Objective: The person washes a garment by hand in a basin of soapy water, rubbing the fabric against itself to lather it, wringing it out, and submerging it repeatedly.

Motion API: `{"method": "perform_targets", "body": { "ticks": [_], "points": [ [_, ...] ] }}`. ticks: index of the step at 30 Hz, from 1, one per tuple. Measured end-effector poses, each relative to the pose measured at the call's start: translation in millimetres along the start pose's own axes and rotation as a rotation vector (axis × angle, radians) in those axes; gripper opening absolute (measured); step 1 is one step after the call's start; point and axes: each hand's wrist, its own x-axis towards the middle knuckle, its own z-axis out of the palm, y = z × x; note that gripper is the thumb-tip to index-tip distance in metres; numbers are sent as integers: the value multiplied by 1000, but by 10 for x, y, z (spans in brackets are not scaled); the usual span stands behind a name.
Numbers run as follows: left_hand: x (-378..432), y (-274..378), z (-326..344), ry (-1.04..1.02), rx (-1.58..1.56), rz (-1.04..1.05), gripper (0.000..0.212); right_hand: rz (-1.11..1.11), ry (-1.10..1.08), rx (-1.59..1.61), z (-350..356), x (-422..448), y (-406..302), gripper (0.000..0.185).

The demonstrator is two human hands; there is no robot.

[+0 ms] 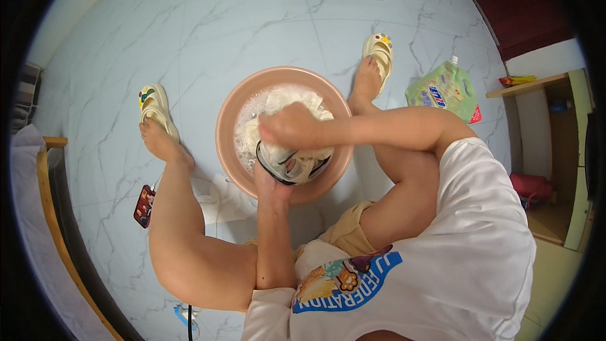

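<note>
A pinkish plastic basin (pixel 226 137) stands on the floor between my feet, holding sudsy water and a whitish wet garment (pixel 293 97) with dark trim. My right hand (pixel 296 128), slightly blurred, is closed on the cloth over the middle of the basin. Beneath it, my left hand (pixel 272 182) reaches in over the near rim, against the dark-edged part of the garment. Cloth and the right hand hide most of its fingers, so its grip does not show.
A green detergent pouch (pixel 442 87) lies right of my right foot. A phone (pixel 144 206) on a cable and a white sheet (pixel 227 201) lie at left, with a power strip (pixel 184 315) lower down. An open cabinet (pixel 544 208) stands right; a wooden-framed bed (pixel 52 208) edges the left.
</note>
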Motion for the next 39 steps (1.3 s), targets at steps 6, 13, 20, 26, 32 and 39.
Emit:
{"method": "perform_targets", "body": {
  "ticks": [6, 13, 20, 26, 32, 39],
  "points": [
    [-158, 193, 128, -230, -235, -26, 40, 656, -269, 987, -321, 79, 195, 32],
    [18, 205, -40, -228, -167, -59, 41, 723, -88, 995, -345, 91, 45, 25],
    [-18, 36, -85, -60, -125, -31, 36, -332, 18, -114, -162, -41, -369, 15],
    [-148, 47, 62, -152, -120, 0, 45, -187, 62, -212, -85, -114, -507, 19],
    [56, -66, -89, -84, -61, -30, 47, -53, 113, -37, -102, 78, -245, 15],
    [-212, 154, 231, -11, -88, -21, 50, -51, -60, 4, 21, 5, -388, 12]
  ]
}}
